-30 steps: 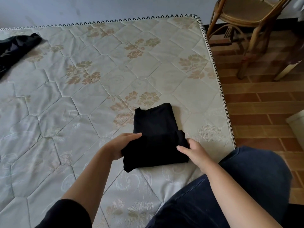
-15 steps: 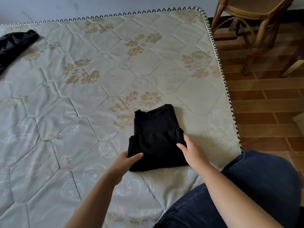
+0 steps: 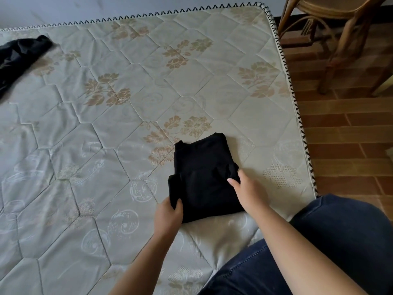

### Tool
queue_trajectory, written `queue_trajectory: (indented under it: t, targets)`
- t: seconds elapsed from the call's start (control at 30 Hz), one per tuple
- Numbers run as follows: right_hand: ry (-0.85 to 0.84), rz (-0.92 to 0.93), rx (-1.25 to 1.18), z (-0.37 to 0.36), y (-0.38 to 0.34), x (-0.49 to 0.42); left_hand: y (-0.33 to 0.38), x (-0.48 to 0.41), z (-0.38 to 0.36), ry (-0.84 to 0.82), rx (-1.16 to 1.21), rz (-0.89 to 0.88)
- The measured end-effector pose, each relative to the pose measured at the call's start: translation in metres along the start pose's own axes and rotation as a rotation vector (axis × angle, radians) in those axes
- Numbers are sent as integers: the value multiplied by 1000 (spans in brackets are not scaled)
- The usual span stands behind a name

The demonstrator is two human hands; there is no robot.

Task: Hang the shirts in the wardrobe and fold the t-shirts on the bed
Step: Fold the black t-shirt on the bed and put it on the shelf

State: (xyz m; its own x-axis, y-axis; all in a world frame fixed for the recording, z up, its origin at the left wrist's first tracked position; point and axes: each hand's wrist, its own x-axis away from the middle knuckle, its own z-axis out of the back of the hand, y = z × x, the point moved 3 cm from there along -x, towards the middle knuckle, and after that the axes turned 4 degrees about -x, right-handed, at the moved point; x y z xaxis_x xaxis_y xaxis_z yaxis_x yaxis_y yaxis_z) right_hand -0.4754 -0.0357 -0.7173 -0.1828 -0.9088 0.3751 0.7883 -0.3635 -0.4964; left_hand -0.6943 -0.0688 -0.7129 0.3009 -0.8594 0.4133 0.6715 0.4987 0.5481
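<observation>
A black t-shirt point(image 3: 204, 173), folded into a compact rectangle, lies on the quilted mattress point(image 3: 106, 145) near its right edge. My left hand point(image 3: 169, 215) grips the shirt's near left corner, thumb on top of the cloth. My right hand point(image 3: 248, 188) holds the shirt's right edge, with the thumb lying on the fabric and the fingers along and under the side. A second black garment point(image 3: 19, 54) lies crumpled at the far left of the mattress, partly cut off by the frame.
A rattan chair point(image 3: 331, 35) stands on the brown tiled floor point(image 3: 344, 135) beyond the mattress's right edge. My knee in dark jeans point(image 3: 319, 252) rests at the mattress's near right corner. A pale wall runs behind the bed.
My left hand slid from the shirt's left side down to its near left corner and closed on it. My right hand stayed at the right edge. The view shifted slightly.
</observation>
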Motion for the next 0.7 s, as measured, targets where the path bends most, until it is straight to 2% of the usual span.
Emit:
queue_trajectory:
  t: [0.07, 0.13, 0.2, 0.27, 0.33, 0.4, 0.43, 0.5, 0.6, 0.7]
  targets:
    - [32, -4, 19, -1, 1, 1, 0, 3, -3, 14, 27, 18]
    - [81, -28, 8, -1, 6, 4, 2, 6, -3, 22, 172, 95]
    - [132, -59, -110, 1, 12, 6, 2, 9, 2, 94, 350, 192]
    - [213, -43, -246, 6, 15, 5, 2, 11, 9, 209, 394, 230]
    - [377, 110, -182, 15, 10, 6, 6, 11, 15, 355, 254, 96]
    - [506, 278, -29, 12, -1, 8, 21, 11, 9, 447, 68, -260]
    - [503, 340, 31, 6, -7, 10, 29, 10, -1, 445, -36, -450]
    - [376, 445, 139, -15, -18, 12, 45, 9, -27, 327, -218, -650]
    - [138, 521, 328, -40, -16, 13, 50, 5, -54, 54, -490, -574]
    - [35, 486, 386, -37, -9, 11, 39, -3, -66, -53, -568, -494]
